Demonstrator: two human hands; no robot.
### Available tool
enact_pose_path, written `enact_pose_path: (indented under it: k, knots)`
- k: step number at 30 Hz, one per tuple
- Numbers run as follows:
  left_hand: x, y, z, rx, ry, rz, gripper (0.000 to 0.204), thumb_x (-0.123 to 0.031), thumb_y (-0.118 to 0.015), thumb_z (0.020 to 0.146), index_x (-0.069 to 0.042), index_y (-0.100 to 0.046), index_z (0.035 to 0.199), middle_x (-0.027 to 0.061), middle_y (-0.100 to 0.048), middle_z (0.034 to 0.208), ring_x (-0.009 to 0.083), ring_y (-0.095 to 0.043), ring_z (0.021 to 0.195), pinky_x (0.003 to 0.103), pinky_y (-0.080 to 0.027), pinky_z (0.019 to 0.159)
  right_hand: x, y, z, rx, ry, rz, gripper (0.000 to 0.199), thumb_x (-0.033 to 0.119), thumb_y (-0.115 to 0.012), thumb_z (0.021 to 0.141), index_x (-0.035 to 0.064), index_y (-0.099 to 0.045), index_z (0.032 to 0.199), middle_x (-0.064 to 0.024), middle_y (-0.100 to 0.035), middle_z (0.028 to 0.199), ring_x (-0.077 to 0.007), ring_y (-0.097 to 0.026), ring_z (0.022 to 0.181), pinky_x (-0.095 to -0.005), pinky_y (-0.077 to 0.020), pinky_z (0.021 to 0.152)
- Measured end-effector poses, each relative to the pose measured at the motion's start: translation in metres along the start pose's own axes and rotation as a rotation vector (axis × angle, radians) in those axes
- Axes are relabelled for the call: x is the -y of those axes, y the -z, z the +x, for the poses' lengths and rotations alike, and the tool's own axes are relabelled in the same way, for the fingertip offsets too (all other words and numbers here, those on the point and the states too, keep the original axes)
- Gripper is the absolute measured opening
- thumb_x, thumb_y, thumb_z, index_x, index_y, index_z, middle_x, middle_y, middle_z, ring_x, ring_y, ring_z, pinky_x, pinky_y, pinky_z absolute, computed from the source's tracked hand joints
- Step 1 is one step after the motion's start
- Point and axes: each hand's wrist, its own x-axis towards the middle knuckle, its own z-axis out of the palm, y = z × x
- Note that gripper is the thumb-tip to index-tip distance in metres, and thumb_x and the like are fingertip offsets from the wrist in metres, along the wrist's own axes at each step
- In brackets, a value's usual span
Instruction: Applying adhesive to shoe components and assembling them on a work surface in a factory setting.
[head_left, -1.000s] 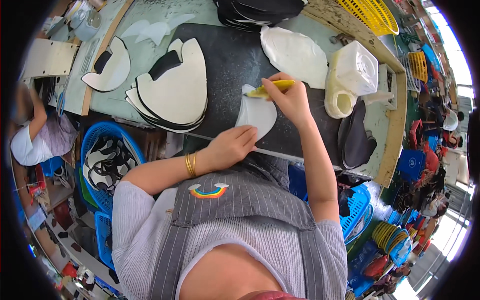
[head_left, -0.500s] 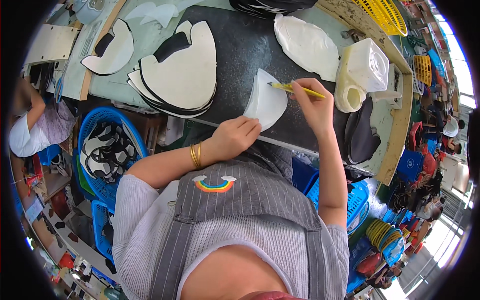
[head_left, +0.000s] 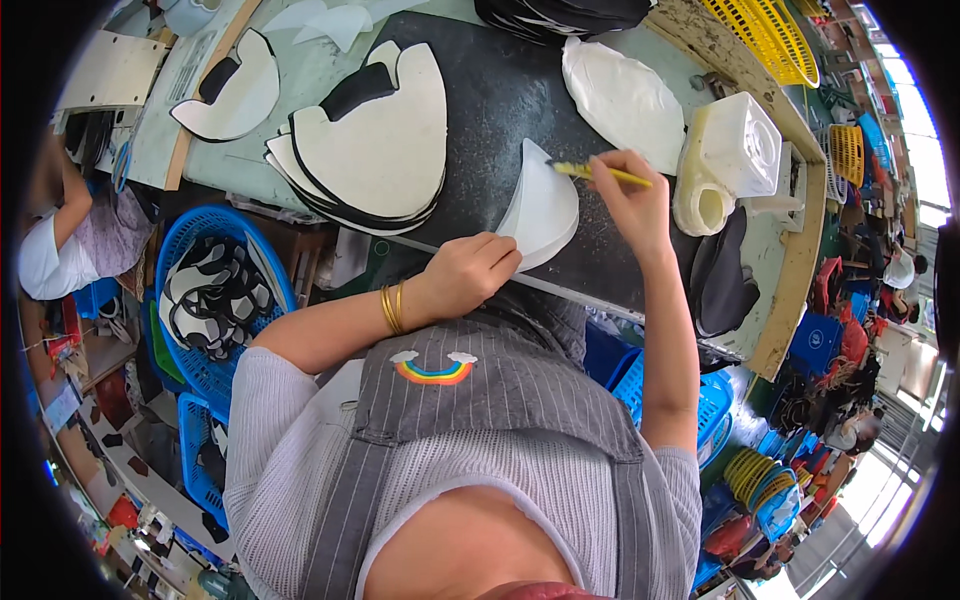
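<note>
Two hands at dark worktop [head_left: 500, 110]: left hand [head_left: 470, 275] now pressing white piece [head_left: 545, 205] flat; right hand [head_left: 625, 190], shifted outward, pinched around yellow brush [head_left: 600, 173] at the edge.

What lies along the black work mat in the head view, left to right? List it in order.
Stack of white-and-black cut pieces → left hand → white curved piece → right hand holding yellow brush → white plastic jug.

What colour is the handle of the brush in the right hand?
Yellow; the brush in the right hand shows clearly in the head view.
</note>
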Motion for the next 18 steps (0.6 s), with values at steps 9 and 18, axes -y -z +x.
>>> enact_pose_path:
  k: [9, 18]
  knots:
    - [0.054, 0.071, 0.081, -0.043, 0.744, -0.718, 0.007, -0.007, -0.069, 0.077, -0.001, -0.067, 0.081, 0.0048, -0.066, 0.08, 0.0125, -0.062, 0.073, 0.025, -0.049, 0.066, 0.033, 0.072, -0.013, -0.313, -0.044, 0.409, 0.014, 0.008, -0.055, 0.088, -0.0041, -0.061, 0.084, -0.0109, -0.063, 0.08, -0.0134, -0.058, 0.061, -0.0242, -0.0477, 0.053]
    - [0.228, 0.049, 0.097, 0.166, 0.792, -0.16, 0.017, -0.013, -0.072, 0.062, -0.005, -0.069, 0.076, 0.0109, -0.068, 0.075, 0.0231, -0.066, 0.07, 0.033, -0.052, 0.069, 0.017, -0.059, 0.116, 0.087, 0.125, 0.208, 0.016, 0.014, -0.065, 0.083, -0.0018, -0.063, 0.086, -0.0047, -0.063, 0.077, -0.0081, -0.056, 0.067, -0.022, -0.0451, 0.06]
